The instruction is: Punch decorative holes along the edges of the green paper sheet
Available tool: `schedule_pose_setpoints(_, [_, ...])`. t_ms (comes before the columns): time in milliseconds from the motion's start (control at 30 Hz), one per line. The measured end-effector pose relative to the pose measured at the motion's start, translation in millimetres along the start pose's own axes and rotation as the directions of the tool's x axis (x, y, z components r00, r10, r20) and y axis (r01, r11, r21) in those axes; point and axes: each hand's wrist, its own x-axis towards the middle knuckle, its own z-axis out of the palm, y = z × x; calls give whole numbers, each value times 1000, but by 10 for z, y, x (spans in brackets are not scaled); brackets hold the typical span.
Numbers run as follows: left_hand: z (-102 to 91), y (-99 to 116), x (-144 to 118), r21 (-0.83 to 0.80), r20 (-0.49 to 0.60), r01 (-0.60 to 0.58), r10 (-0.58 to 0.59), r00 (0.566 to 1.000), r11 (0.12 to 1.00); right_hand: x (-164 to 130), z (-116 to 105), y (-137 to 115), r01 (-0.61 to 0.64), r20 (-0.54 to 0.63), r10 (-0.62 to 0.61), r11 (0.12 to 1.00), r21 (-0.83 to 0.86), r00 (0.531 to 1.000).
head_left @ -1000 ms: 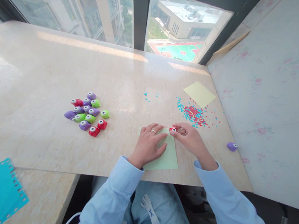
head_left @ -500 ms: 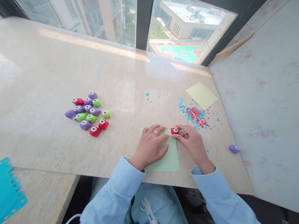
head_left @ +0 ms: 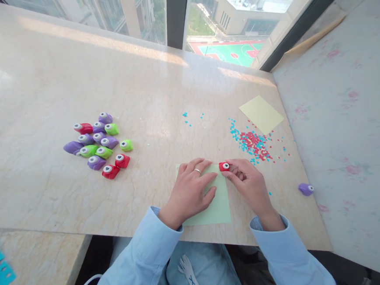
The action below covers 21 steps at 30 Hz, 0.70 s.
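We see the cluster of punches [head_left: 96,143] well off to the left on the table [head_left: 40,84], then our left hand [head_left: 190,188] spread flat, palm down, pinning the green paper [head_left: 219,204], whose long axis runs from the near table edge away from us. At the paper's far right corner sits the red punch [head_left: 224,166], pinched in our right hand [head_left: 251,186], fingers curled around it, so the right is nearer. Further right: confetti pile [head_left: 252,142], yellow paper [head_left: 262,114], lone purple punch [head_left: 305,189] near the edge, open room between.
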Motion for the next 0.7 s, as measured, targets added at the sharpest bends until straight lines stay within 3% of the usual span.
schedule_pose_setpoints(133, [-1, -2, 4, 2, -4, 2, -2, 1000, 1000, 2, -17, 13, -32, 14, 32, 999, 35, 999])
schedule_pose_setpoints(367, [-12, 3, 34, -53, -29, 27, -28, 999, 998, 87, -156, -40, -280, 121, 257, 925, 257, 959])
schedule_pose_setpoints(533, [-31, 11, 42, -139, -55, 83, -91, 994, 987, 260, -215, -124, -287, 179, 245, 921, 264, 953])
schedule_pose_setpoints(700, [-24, 1, 39, -186, -87, 90, -108, 990, 978, 396, -243, -201, -348, 307, 276, 913, 214, 911])
